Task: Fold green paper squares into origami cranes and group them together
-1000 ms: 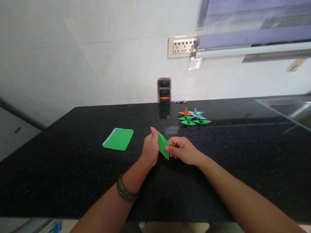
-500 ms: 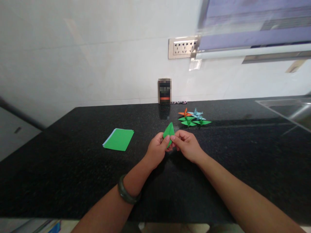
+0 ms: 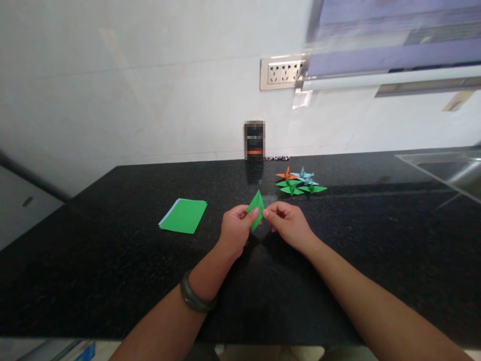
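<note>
A green folded paper (image 3: 256,204), shaped like a narrow diamond with its tip up, is held above the dark counter. My left hand (image 3: 237,226) is closed on its left side, the thumb lying across its front. My right hand (image 3: 288,220) pinches the right edge of the same paper between thumb and forefinger. Left of my hands lies a stack of square paper sheets (image 3: 184,216), green on top with pale blue edges showing. Beyond my right hand sit several folded paper cranes: an orange crane (image 3: 287,175), light blue ones (image 3: 304,175) and green ones (image 3: 312,189).
The black counter (image 3: 124,281) reaches back to a white wall. A dark, blurred-out object (image 3: 254,141) leans there beside a beaded strap (image 3: 277,158). A sink edge (image 3: 436,175) is at the right. Wall sockets (image 3: 283,73) are above.
My left hand has moved slightly left with the folded paper, which has turned a little. My right hand has stayed almost in place, now at the paper's right edge. The cranes and stack are unmoved.
</note>
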Available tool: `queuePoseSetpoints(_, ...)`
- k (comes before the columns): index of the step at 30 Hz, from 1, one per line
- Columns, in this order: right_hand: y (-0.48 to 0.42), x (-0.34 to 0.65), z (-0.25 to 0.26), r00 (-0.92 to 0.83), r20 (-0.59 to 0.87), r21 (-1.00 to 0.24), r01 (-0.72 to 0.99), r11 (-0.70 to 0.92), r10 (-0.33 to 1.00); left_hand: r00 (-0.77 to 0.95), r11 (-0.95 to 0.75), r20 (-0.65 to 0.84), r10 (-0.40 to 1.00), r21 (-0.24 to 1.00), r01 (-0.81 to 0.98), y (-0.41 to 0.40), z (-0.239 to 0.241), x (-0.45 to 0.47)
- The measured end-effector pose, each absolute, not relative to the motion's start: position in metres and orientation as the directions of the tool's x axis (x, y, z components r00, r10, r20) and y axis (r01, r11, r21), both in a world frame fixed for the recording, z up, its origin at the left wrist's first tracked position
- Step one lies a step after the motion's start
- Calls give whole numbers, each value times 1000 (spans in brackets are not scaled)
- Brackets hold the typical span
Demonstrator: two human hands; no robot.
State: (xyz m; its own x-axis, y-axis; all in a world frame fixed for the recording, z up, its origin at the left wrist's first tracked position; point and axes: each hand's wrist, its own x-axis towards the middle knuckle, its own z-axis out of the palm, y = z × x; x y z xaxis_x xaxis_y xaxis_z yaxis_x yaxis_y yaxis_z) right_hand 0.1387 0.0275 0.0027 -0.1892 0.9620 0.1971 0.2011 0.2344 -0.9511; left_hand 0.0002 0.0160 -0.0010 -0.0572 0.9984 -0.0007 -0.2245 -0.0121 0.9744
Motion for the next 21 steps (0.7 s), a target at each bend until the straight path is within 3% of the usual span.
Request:
queuePoseSetpoints(5,23,133,3,-57,202,-961,179,209,978,-117,53,-92,989,950,-307,19,-4,0)
queuePoseSetpoints(10,22,129,-5,-41,205,-959,189,209,978,-93,27,-57,994,952,-304,19,-5,0)
queuePoseSetpoints(21,18,130,2,38,264,-913,332,237,964,-173,-155,156,972,988,17,15,0,0)
